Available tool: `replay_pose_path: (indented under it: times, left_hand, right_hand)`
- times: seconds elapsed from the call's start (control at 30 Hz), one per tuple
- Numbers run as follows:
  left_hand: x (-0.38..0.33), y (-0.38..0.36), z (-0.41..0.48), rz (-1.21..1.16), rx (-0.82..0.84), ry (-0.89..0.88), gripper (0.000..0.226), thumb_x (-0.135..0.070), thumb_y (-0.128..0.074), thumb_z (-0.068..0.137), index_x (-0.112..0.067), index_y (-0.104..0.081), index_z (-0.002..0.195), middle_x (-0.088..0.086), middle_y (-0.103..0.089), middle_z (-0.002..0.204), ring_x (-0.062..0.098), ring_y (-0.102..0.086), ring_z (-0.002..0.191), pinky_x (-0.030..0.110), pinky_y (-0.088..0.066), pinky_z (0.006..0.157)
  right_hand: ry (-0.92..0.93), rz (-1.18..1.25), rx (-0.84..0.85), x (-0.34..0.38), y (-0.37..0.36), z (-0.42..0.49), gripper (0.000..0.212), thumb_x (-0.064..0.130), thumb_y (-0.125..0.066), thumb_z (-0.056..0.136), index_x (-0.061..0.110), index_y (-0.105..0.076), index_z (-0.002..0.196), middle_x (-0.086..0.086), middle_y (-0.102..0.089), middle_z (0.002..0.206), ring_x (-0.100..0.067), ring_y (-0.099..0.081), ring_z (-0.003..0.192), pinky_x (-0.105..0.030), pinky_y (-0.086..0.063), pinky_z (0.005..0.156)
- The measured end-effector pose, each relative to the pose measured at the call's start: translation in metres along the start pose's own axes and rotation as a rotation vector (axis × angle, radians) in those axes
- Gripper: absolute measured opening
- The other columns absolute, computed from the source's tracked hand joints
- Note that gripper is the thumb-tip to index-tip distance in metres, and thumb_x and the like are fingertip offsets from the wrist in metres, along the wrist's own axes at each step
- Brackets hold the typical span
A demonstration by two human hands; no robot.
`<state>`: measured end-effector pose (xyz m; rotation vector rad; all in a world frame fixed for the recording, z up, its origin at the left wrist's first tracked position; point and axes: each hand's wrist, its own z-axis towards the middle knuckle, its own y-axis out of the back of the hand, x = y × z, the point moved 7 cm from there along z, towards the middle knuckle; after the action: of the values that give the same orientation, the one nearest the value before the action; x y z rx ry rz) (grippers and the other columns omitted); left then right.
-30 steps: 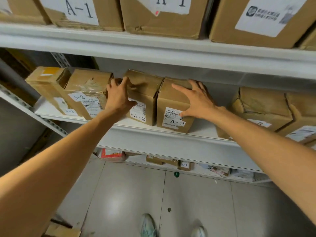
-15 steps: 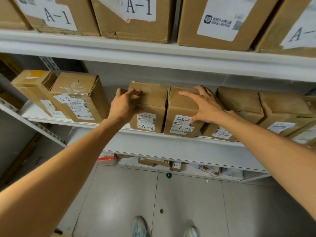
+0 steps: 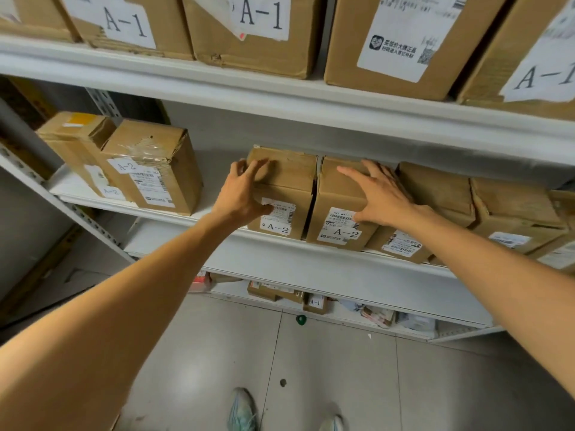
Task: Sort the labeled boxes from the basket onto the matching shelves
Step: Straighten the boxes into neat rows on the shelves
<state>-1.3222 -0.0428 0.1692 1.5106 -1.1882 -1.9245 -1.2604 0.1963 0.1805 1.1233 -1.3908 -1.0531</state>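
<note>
Two small cardboard cartons, left A-2 box point(image 3: 287, 188) and right A-2 box point(image 3: 334, 194), stand upright side by side on the middle shelf point(image 3: 311, 262), sides touching, labels to the front. The right one is just beside a neighbouring box point(image 3: 435, 188). Handling guess: stiff corrugated card, taped, corners a bit dented, likely light to moderate as each is small. The matte card should not be slippery. Contents unknown, so treat as possibly fragile. Best hold is over the top edge and a side wall, or palm on top with thumb on the front face; don't pull on the paper labels. Left hand point(image 3: 245, 191): fingers curled over the top left corner of the left A-2 box, thumb on the front near the label, gripping that corner. Right hand point(image 3: 382, 194): spread wide, fingers straight, laid flat across the top of the right A-2 box, thumb on the front by the label, pressing not clutching. Hands apart, one per box. A-1 boxes point(image 3: 255, 32) sit on the shelf above. Basket not in view. Judged step: squaring both boxes into the A-2 row
</note>
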Motion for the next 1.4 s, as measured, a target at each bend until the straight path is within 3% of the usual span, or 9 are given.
replay_pose_path:
  times: [0.07, 0.17, 0.27, 0.37, 0.5, 0.7, 0.9, 1.1, 1.4]
  left_hand:
    - [0.005, 0.008, -0.012, -0.024, -0.065, 0.013, 0.097, -0.016, -0.083, 0.069, -0.021, -0.026, 0.148, 0.017, -0.024, 0.149, 0.038, -0.035, 0.132, 0.045, -0.038, 0.106]
    - [0.015, 0.013, -0.041, 0.08, -0.139, 0.074, 0.085, -0.011, -0.076, 0.074, -0.01, -0.029, 0.145, 0.014, -0.035, 0.142, 0.032, -0.039, 0.127, 0.036, -0.037, 0.103]
    - [0.035, 0.026, -0.067, 0.224, -0.126, 0.161, 0.069, -0.009, -0.069, 0.079, -0.009, -0.035, 0.139, 0.012, -0.042, 0.132, 0.028, -0.042, 0.118, 0.034, -0.041, 0.093]
    - [0.071, 0.057, -0.088, 0.249, -0.163, 0.273, 0.056, -0.008, -0.063, 0.079, -0.007, -0.041, 0.13, 0.013, -0.048, 0.121, 0.028, -0.047, 0.106, 0.032, -0.039, 0.077]
    - [0.138, 0.094, -0.099, 0.216, -0.163, 0.42, 0.056, -0.011, -0.064, 0.078, -0.008, -0.044, 0.13, 0.012, -0.051, 0.124, 0.029, -0.051, 0.109, 0.038, -0.045, 0.084]
    - [0.232, 0.126, -0.073, 0.03, -0.135, 0.514, 0.069, -0.011, -0.071, 0.076, -0.006, -0.039, 0.137, 0.016, -0.043, 0.138, 0.031, -0.047, 0.122, 0.037, -0.041, 0.1]
    - [0.277, 0.124, -0.025, -0.126, -0.013, 0.427, 0.083, -0.006, -0.074, 0.074, -0.007, -0.029, 0.144, 0.013, -0.033, 0.148, 0.029, -0.038, 0.133, 0.033, -0.034, 0.109]
    - [0.284, 0.106, 0.0, -0.42, 0.001, 0.374, 0.088, 0.001, -0.075, 0.066, -0.014, -0.03, 0.14, 0.009, -0.041, 0.139, 0.028, -0.042, 0.128, 0.043, -0.044, 0.104]
    - [0.277, 0.089, -0.003, -0.538, -0.004, 0.353, 0.09, 0.007, -0.071, 0.064, -0.016, -0.03, 0.142, 0.01, -0.043, 0.139, 0.028, -0.042, 0.129, 0.049, -0.042, 0.105]
  right_hand:
    - [0.09, 0.017, -0.093, 0.02, 0.004, -0.002, 0.088, 0.024, -0.078, 0.076, 0.022, -0.03, 0.149, -0.009, -0.024, 0.155, -0.028, -0.023, 0.142, -0.042, -0.023, 0.116]
    - [0.335, -0.023, -0.178, 0.077, -0.002, -0.007, 0.066, 0.017, -0.071, 0.08, 0.007, -0.044, 0.139, -0.012, -0.043, 0.144, -0.027, -0.04, 0.132, -0.039, -0.036, 0.11]
    - [0.492, -0.021, -0.196, 0.134, -0.015, -0.004, 0.056, 0.011, -0.07, 0.078, 0.004, -0.052, 0.13, -0.013, -0.053, 0.131, -0.029, -0.05, 0.12, -0.042, -0.047, 0.099]
    - [0.553, -0.032, -0.173, 0.184, -0.02, 0.009, 0.054, 0.015, -0.067, 0.08, 0.006, -0.051, 0.131, -0.012, -0.052, 0.128, -0.029, -0.048, 0.119, -0.043, -0.048, 0.093]
    - [0.569, -0.052, -0.177, 0.235, -0.02, 0.034, 0.051, 0.016, -0.065, 0.083, 0.005, -0.05, 0.13, -0.013, -0.05, 0.126, -0.029, -0.047, 0.115, -0.037, -0.043, 0.093]
    - [0.534, -0.031, -0.139, 0.309, -0.029, 0.099, 0.059, 0.019, -0.066, 0.086, 0.007, -0.042, 0.138, -0.01, -0.044, 0.138, -0.027, -0.042, 0.126, -0.041, -0.044, 0.1]
    - [0.429, 0.004, -0.073, 0.357, -0.054, 0.152, 0.087, 0.022, -0.071, 0.085, 0.019, -0.017, 0.154, -0.008, -0.003, 0.162, -0.028, -0.002, 0.148, -0.041, -0.015, 0.117]
    - [0.414, 0.127, -0.086, 0.351, -0.054, 0.169, 0.068, 0.011, -0.064, 0.089, 0.031, -0.035, 0.148, 0.0, -0.03, 0.155, -0.022, -0.029, 0.139, -0.032, -0.02, 0.113]
    - [0.367, 0.145, -0.036, 0.331, -0.056, 0.162, 0.063, 0.01, -0.057, 0.094, 0.036, -0.034, 0.147, 0.005, -0.027, 0.157, -0.019, -0.024, 0.141, -0.023, -0.012, 0.106]
